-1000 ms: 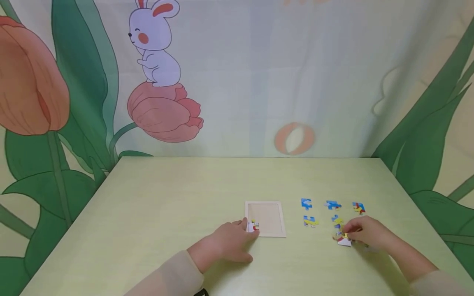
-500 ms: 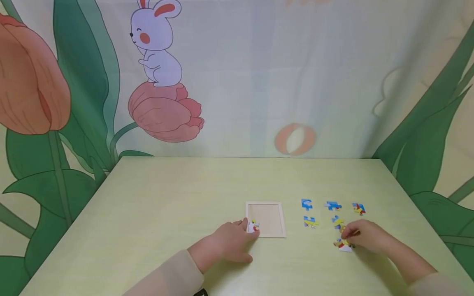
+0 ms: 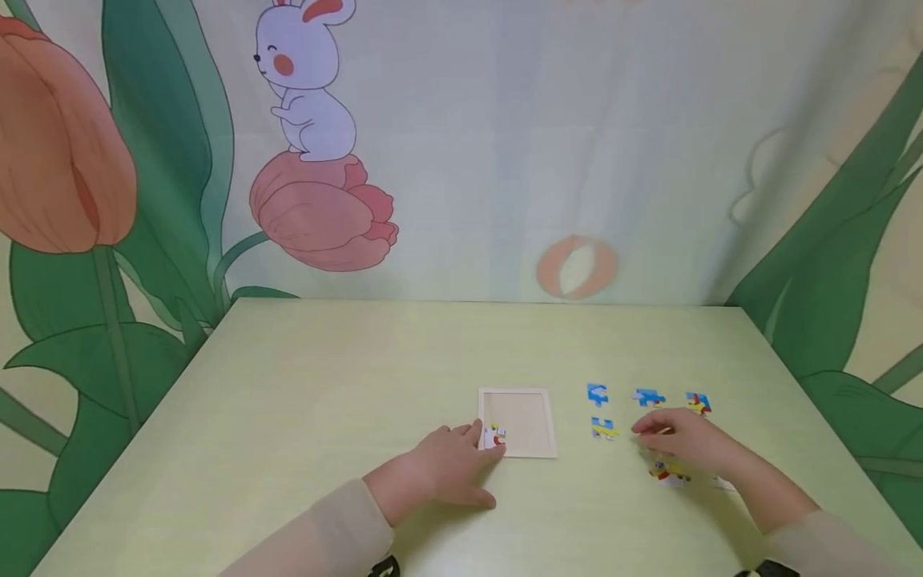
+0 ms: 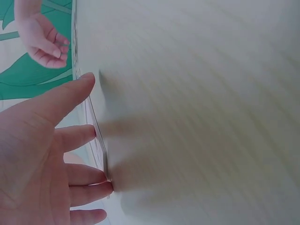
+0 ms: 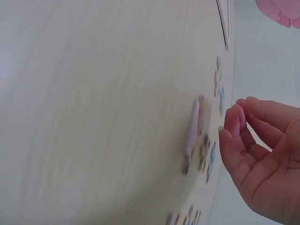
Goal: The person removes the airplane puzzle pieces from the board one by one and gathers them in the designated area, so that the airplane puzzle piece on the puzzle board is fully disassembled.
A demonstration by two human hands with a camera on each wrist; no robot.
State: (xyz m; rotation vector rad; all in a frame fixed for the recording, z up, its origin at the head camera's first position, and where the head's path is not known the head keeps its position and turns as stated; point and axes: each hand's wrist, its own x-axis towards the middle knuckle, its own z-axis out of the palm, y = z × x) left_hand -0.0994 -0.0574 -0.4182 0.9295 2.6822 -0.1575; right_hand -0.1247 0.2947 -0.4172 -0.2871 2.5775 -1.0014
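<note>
My left hand [image 3: 450, 467] rests with extended fingers at the lower left corner of a shallow wooden puzzle tray [image 3: 552, 425]. In the left wrist view, fingertips of the left hand [image 4: 61, 154] touch the tray's edge. One jigsaw piece [image 3: 495, 437] with white, red and yellow print lies in that corner. To the right, my right hand [image 3: 685, 441] hovers over the loose pieces, its fingers loosely bent. Nothing shows between the fingers of the right hand [image 5: 262, 145] in its wrist view. A yellow, red and white jigsaw piece [image 3: 671, 473] lies just below it.
Blue jigsaw pieces lie in a back row: a left one [image 3: 597, 393], a middle one [image 3: 648, 397] and a red-marked right one [image 3: 697, 402]. A yellow-blue piece [image 3: 604, 428] sits nearer the tray. A printed curtain [image 3: 447, 160] hangs behind the table [image 3: 324, 377].
My right hand has left the yellow, red and white piece and moved up and left, now covering a yellow-blue piece seen before. That lower piece shifted slightly. The left hand stays put.
</note>
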